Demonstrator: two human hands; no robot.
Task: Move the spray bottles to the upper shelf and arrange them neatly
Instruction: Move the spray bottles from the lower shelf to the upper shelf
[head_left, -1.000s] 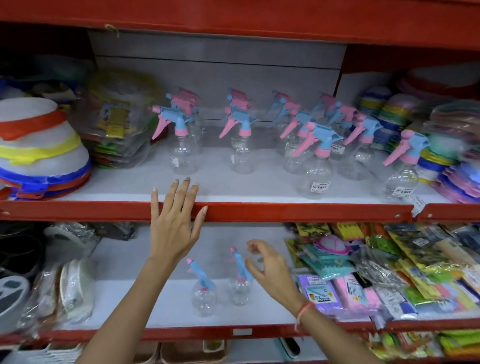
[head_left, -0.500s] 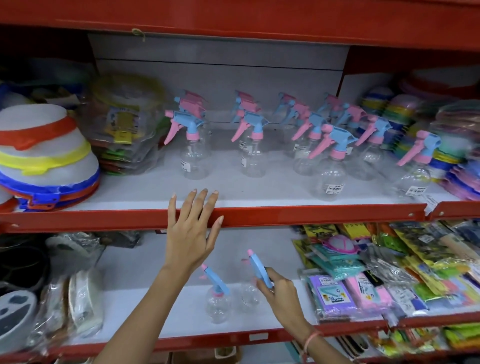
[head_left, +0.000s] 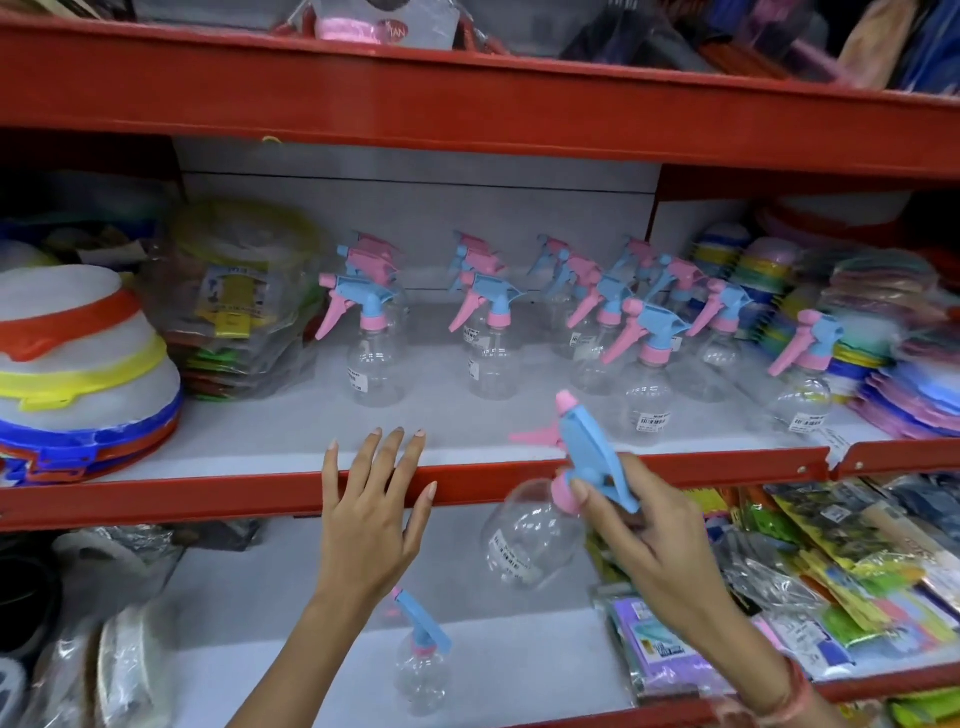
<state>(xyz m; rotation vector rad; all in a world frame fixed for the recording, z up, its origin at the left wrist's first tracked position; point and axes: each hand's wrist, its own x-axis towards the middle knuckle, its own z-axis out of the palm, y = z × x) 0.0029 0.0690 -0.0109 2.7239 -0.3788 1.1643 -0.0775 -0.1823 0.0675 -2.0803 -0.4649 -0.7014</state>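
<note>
My right hand (head_left: 657, 540) grips a clear spray bottle (head_left: 530, 540) by its blue and pink trigger head, holding it tilted in front of the red edge (head_left: 208, 499) of the upper shelf. My left hand (head_left: 371, 512) rests flat with fingers spread against that red edge. One more clear spray bottle (head_left: 422, 670) with a blue head stands on the lower shelf (head_left: 519, 670), just right of my left forearm. Several spray bottles (head_left: 647, 382) with pink and blue heads stand in loose rows on the upper shelf.
Stacked white tubs with coloured rims (head_left: 78, 374) and bagged goods (head_left: 244, 312) fill the upper shelf's left. Coloured plastic stacks (head_left: 904, 353) crowd its right. Packaged items (head_left: 841, 582) cover the lower shelf's right; wrapped goods (head_left: 119, 670) lie at its left.
My right hand closed on one of the two bottles on the lower shelf and lifted it up to the upper shelf's edge. My left hand stayed on the red edge.
</note>
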